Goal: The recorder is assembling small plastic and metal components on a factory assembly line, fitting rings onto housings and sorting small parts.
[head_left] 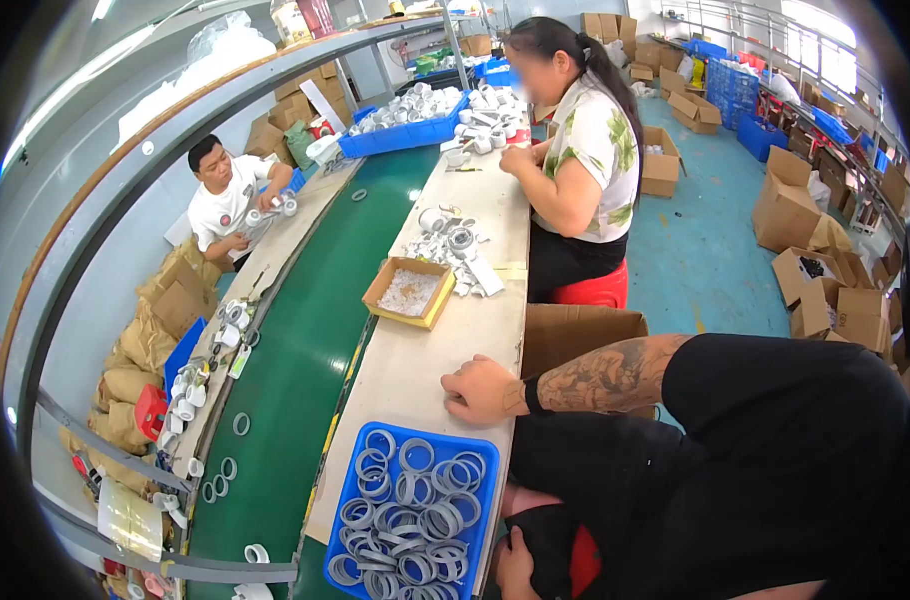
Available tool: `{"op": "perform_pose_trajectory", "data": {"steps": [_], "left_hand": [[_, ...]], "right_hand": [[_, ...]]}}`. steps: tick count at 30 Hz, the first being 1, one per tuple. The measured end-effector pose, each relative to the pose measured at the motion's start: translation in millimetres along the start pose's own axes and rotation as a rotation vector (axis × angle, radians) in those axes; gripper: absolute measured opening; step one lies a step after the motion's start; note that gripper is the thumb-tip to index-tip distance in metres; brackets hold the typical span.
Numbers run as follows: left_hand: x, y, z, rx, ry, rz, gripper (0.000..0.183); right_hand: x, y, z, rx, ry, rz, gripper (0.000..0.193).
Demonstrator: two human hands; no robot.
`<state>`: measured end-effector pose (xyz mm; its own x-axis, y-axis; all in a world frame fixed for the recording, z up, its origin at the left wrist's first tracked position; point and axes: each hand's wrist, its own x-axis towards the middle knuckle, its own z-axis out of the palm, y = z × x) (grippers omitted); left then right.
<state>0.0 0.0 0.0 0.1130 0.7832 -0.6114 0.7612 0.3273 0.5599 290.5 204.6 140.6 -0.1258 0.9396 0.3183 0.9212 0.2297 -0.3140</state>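
Pale workbench point(415, 360); blue tray point(412, 515) of grey rings; right hand point(483, 388) seemingly resting, fisted.

You have one view only, from the left camera on your head, looking down and forward from above your own lap, so the blue tray of grey rings point(412, 520) and the near end of the table point(415, 370) sit close under the lens. It faces along the length of the table and the green conveyor belt point(295, 370), which run away toward the top edge, where a seated co-worker point(585, 150) and another person point(225, 195) across the belt appear smaller and farther off. The fisheye bends straight edges near the rim, and a dark border rings the picture.
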Motion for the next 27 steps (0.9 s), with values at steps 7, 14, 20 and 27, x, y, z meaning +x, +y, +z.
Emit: {"op": "perform_pose_trajectory", "data": {"steps": [7, 14, 20, 27], "left_hand": [[0, 23, -13, 0.002, 0.027, 0.061, 0.072], [-4, 10, -2, -0.009, 0.055, 0.071, 0.071], [-6, 10, -6, -0.042, 0.041, 0.087, 0.072], [0, 16, -8, -0.026, 0.027, 0.141, 0.070]], "right_hand": [[76, 47, -44, 0.380, 0.102, 0.202, 0.046], [114, 90, -54, 0.103, -0.084, 0.164, 0.038], [86, 78, -56, 0.164, -0.008, 0.011, 0.029], [23, 51, -69, 0.142, -0.082, -0.167, 0.034]]}}
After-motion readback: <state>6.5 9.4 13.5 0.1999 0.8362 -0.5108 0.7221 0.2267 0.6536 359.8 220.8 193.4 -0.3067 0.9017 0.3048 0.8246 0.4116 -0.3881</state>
